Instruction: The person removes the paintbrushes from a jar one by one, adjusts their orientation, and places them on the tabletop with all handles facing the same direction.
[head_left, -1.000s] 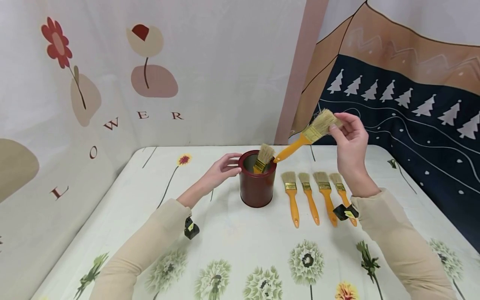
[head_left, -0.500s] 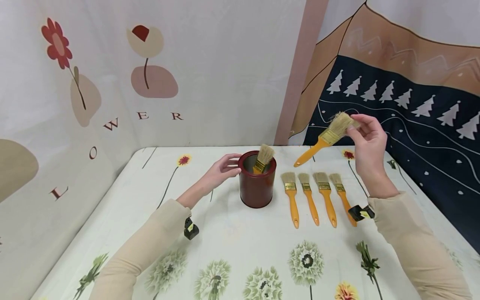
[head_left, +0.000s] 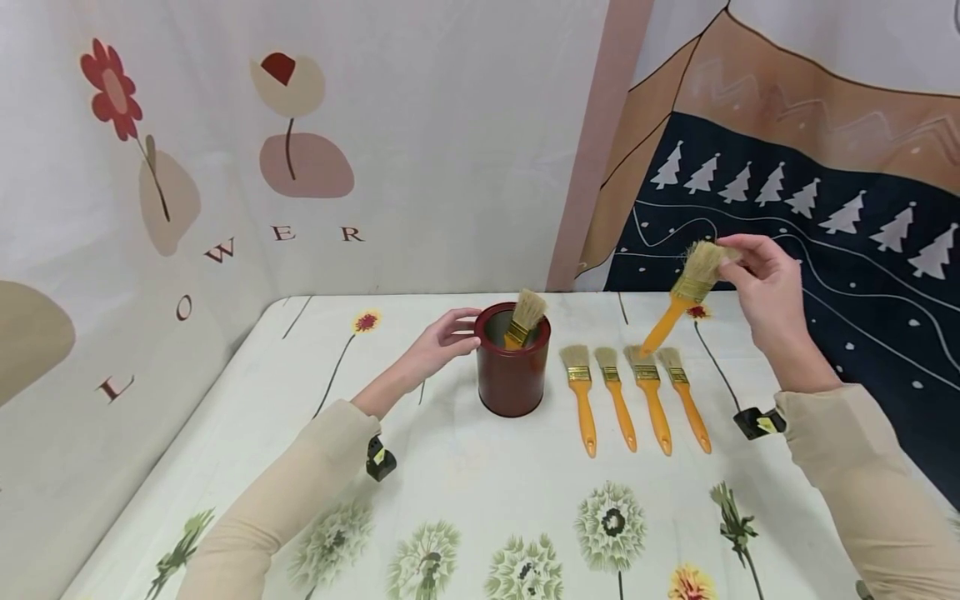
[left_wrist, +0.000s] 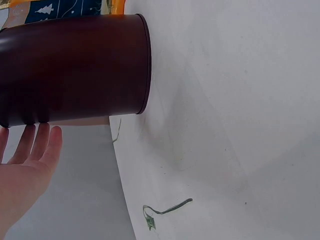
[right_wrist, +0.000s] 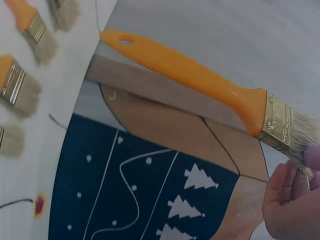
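Observation:
My right hand (head_left: 768, 287) pinches a wide paintbrush (head_left: 678, 292) by its bristles. The brush hangs in the air with its orange handle slanting down to the left, its end over one of the brushes on the table. In the right wrist view the held paintbrush (right_wrist: 195, 75) shows its handle and gold ferrule. My left hand (head_left: 435, 346) touches the side of a dark red can (head_left: 512, 379) with fingers extended. In the left wrist view the fingertips (left_wrist: 43, 127) meet the can (left_wrist: 75, 70). A smaller paintbrush (head_left: 527, 312) stands bristles up inside the can, its handle hidden.
Several orange-handled brushes lie in a row right of the can, bristles toward the back; the leftmost brush (head_left: 581, 400) is nearest it. A white flower-print cloth (head_left: 450, 450) covers the table. Printed fabric (head_left: 450, 125) hangs behind the table.
My right hand has moved right and slightly down with the paintbrush, away from the can. The handle now slopes more steeply. My left hand and the can stay in place.

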